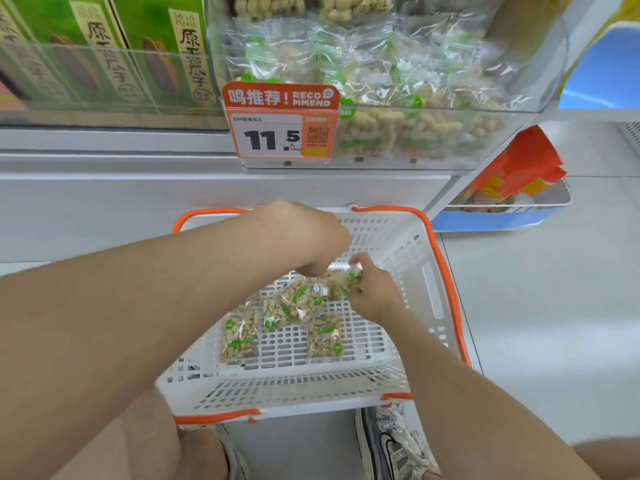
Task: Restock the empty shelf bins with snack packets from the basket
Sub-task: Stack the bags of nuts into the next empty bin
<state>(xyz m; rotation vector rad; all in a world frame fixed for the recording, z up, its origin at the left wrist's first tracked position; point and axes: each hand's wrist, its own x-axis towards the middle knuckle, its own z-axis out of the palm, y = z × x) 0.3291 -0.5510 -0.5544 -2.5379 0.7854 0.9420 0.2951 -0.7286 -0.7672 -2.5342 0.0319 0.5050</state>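
Observation:
A white plastic basket (408, 265) with orange handles stands on the floor below me. Several clear peanut packets with green labels lie on its bottom, among them one at the left (239, 336) and one in the middle (325, 337). My right hand (372, 292) reaches into the basket and grips a peanut packet (341, 284) near the far side. My left hand (311, 237) hangs over the basket with its fingers curled downward just above that packet; its fingertips are hidden. Above, a clear shelf bin (502, 126) holds many of the same peanut packets.
An orange price tag reading 11.5 (280, 121) hangs on the bin's front. Green boxes (104, 46) fill the bin to the left. A white shelf base (104, 202) runs behind the basket. A blue tray with orange packs (512, 188) sits at the right. My shoe (398, 441) is beside the basket.

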